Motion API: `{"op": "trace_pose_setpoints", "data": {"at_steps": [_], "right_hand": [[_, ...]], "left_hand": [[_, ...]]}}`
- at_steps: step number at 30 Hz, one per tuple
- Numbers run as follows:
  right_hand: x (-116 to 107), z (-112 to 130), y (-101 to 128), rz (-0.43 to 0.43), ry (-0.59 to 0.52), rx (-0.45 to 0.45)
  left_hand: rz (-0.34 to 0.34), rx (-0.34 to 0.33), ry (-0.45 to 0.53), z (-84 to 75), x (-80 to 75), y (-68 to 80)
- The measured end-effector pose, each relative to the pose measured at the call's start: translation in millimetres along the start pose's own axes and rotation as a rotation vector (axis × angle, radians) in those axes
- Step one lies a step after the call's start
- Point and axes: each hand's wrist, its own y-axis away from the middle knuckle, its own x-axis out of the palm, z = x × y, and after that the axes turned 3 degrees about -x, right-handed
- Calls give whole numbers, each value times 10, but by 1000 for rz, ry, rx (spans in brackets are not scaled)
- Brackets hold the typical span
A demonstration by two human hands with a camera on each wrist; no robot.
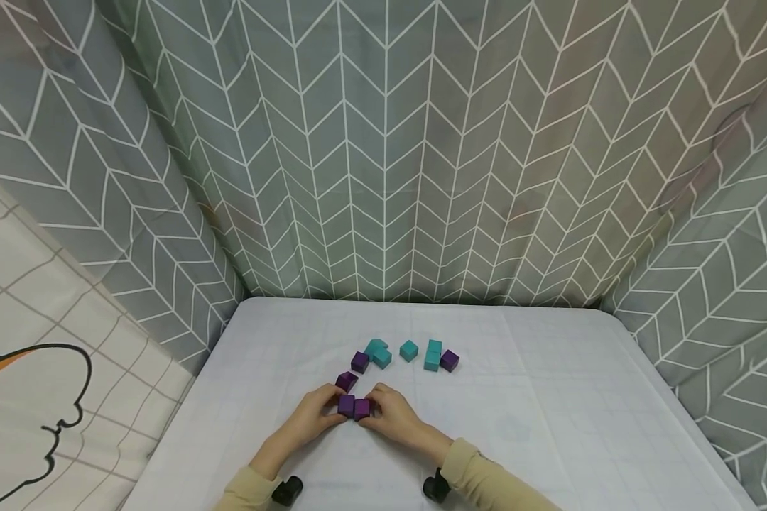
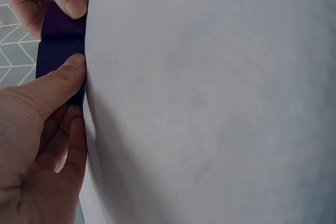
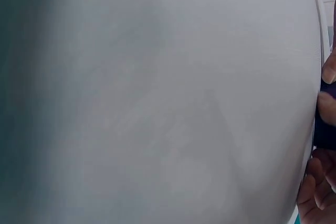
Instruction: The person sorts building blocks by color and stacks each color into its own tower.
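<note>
Two purple cubes stand side by side and touch on the white table, between my hands. My left hand [image 1: 311,414] pinches the left purple cube [image 1: 346,405] between thumb and fingers. From the other side, my right hand [image 1: 396,417] holds the right purple cube [image 1: 362,409] the same way. The left wrist view shows the left thumb [image 2: 73,69] lying on the dark face of its cube. At the right edge of the right wrist view, the right fingers [image 3: 310,192] and a dark block show only in part. Just beyond the left fingertips lies a purple wedge-like block [image 1: 346,381].
Farther back, a purple cube [image 1: 360,362] sits beside touching teal blocks [image 1: 381,357]. A lone teal cube [image 1: 408,350] lies to their right, then two teal blocks [image 1: 432,360] against a purple cube [image 1: 449,360]. Patterned curtains [image 1: 383,177] surround the white table [image 1: 550,426].
</note>
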Motion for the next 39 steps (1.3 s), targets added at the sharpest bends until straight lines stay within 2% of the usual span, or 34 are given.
{"op": "trace_pose_setpoints", "data": {"at_steps": [7, 19, 33, 39], "right_hand": [[14, -18, -38, -22, 31, 20], [-8, -16, -48, -3, 39, 37], [8, 68, -34, 37, 81, 75], [-62, 99, -90, 47, 115, 47]], "left_hand": [[-36, 31, -13, 2, 21, 4], [15, -35, 6, -15, 0, -16], [-30, 39, -14, 14, 24, 27], [-9, 14, -1, 9, 6, 6]]}}
